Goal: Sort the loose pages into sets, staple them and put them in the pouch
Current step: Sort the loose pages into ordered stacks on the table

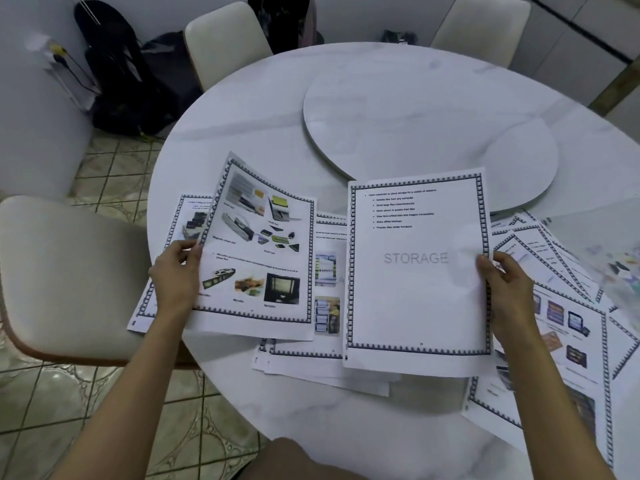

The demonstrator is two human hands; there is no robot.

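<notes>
Sorting step, we judge: 2 sheets lifted for comparison. Left hand point(176, 271) fingers pinching left edge of picture page point(258, 258); sheet curls, tilted. Right hand point(509, 292) fingers pinching right edge of STORAGE page point(415, 271), held flat-ish above table point(277, 119). Loose pages point(554, 323) fanned beneath and to right, overlapping. Pouch maybe blurry clear thing far right, we cannot tell; stapler unseen. To do well: we read page numbers at footer, match watermark headings, lay each set in separate square stack, keep edges aligned for stapling.
</notes>
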